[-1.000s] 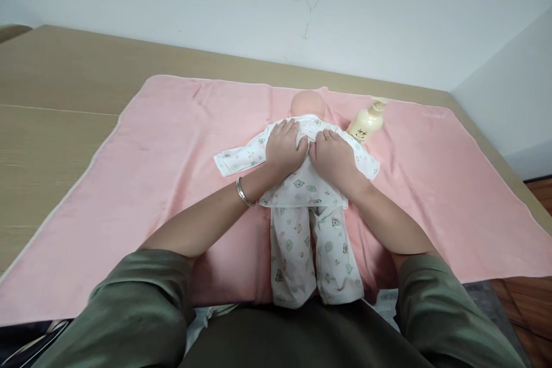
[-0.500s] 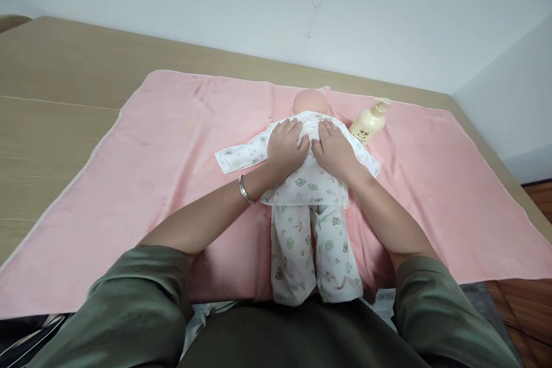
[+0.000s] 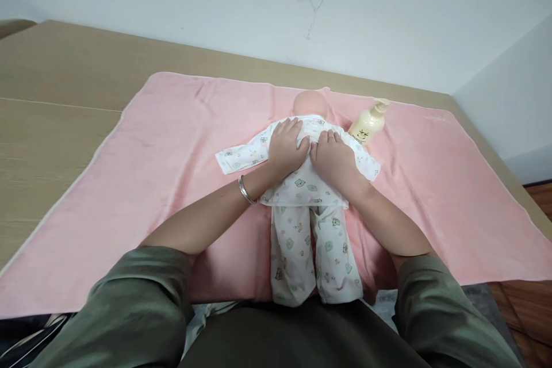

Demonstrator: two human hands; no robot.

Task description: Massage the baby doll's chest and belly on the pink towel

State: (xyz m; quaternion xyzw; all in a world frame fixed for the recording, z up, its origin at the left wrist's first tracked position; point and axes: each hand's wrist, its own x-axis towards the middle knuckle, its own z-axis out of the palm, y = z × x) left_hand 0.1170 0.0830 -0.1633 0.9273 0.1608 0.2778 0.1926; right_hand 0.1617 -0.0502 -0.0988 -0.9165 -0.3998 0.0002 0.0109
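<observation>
A doll with a smooth bare head (image 3: 310,104) lies on a pink blanket (image 3: 142,155), dressed in a white printed shirt (image 3: 302,187) and matching trousers (image 3: 293,253). My left hand (image 3: 287,146) rests flat on the left part of the upper shirt, its fingers extended and slightly apart. Beside it, my right hand (image 3: 334,158) is on the right part, fingers bent and closed on the cloth; its fingertips are partly hidden. The shirt's sleeves reach out to both sides.
A cream pump bottle (image 3: 367,125) lies tilted on the blanket, just beyond my right hand. The blanket covers much of a wooden table (image 3: 77,63), which stands along a pale wall. Part of a dark object shows on the wall at the top.
The fingers of my right hand have curled in from lying flat, and the shirt's neckline has shifted slightly down from the head. My left hand has stayed nearly where it was.
</observation>
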